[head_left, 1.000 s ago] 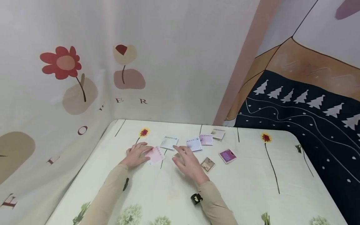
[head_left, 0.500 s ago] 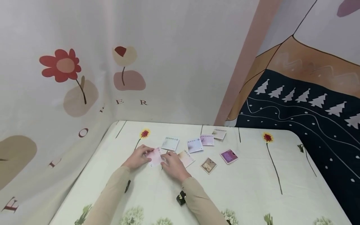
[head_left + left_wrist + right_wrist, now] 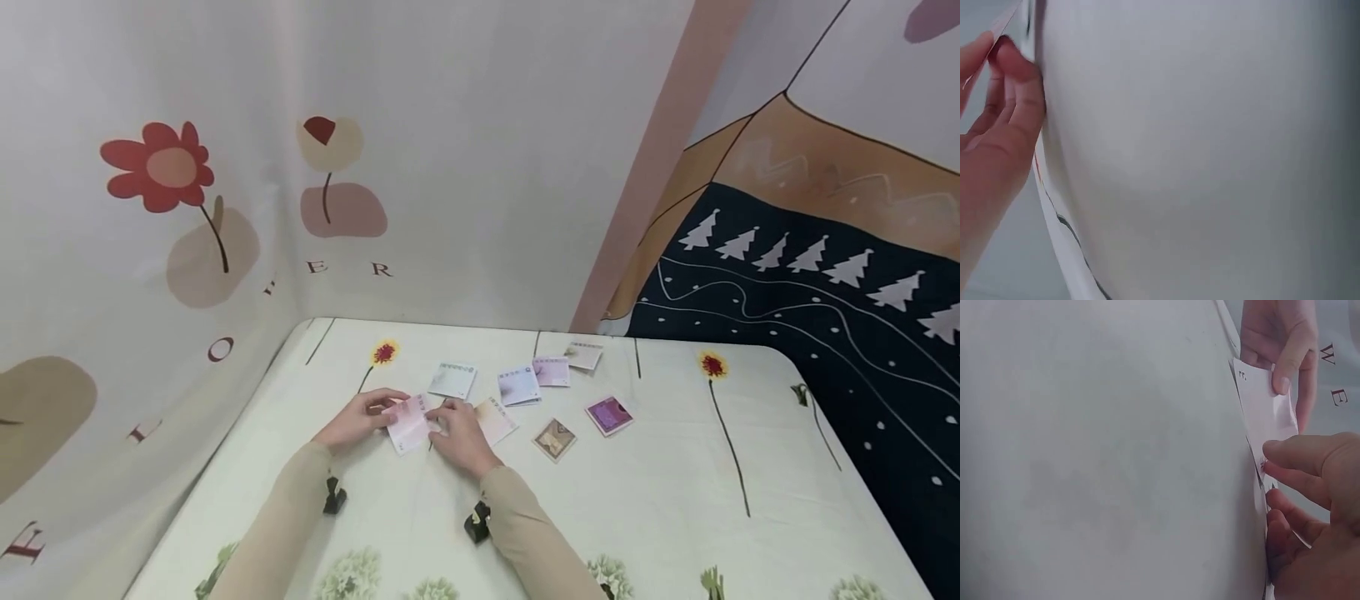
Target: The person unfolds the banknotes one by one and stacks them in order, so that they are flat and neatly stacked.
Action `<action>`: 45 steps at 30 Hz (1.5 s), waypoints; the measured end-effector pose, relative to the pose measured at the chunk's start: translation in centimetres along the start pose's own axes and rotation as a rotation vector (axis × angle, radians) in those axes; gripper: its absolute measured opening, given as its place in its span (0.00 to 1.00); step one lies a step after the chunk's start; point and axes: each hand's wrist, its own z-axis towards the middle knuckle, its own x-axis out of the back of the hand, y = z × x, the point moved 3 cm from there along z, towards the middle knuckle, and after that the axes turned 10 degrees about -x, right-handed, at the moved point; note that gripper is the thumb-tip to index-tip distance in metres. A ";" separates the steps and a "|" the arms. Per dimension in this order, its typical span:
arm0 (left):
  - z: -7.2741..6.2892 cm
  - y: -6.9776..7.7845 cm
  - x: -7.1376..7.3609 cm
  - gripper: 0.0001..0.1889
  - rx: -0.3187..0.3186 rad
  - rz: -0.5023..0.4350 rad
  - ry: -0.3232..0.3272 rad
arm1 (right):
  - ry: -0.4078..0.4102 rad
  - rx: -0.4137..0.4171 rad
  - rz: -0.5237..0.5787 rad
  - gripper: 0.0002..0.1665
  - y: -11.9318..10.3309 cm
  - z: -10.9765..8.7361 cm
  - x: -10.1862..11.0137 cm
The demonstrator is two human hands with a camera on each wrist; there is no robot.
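Note:
A small pink printed paper (image 3: 408,423), seemingly folded, is between my two hands, tilted a little off the tabletop. My left hand (image 3: 362,419) pinches its left side between thumb and fingers; the left wrist view shows this hand (image 3: 1007,119) with the paper's edge at upper left. At the opposite edge, my right hand (image 3: 462,437) pinches the paper with thumb and index finger. In the right wrist view the thumb (image 3: 1300,452) lies over the paper (image 3: 1266,406). Just beyond my right hand lies a peach-pink printed paper (image 3: 495,421), partly covered by it.
Further back lie a pale green paper (image 3: 452,380), a blue-lilac one (image 3: 519,386), a lilac one (image 3: 552,372) and a beige one (image 3: 583,356). A brown square packet (image 3: 555,439) and a purple packet (image 3: 609,415) sit to the right on the flower-printed tablecloth (image 3: 660,500).
My right hand has moved left from above the peach-pink paper to the pink paper's edge, uncovering much of the former. The pink paper has become tilted between both hands.

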 end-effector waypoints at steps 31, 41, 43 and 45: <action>1.3 4.7 -6.4 0.24 -0.107 -0.552 0.027 | 0.219 -0.145 0.644 0.16 3.2 -3.0 5.5; 4.3 5.8 -10.1 0.24 -0.112 -0.685 0.047 | 0.386 -0.184 0.719 0.15 5.3 -4.7 8.7; 4.8 6.1 -11.0 0.23 -0.100 -0.696 0.057 | 0.403 -0.193 0.732 0.15 5.7 -5.2 9.4; 5.2 6.3 -11.8 0.22 -0.095 -0.700 0.058 | 0.417 -0.213 0.743 0.14 6.1 -5.6 10.2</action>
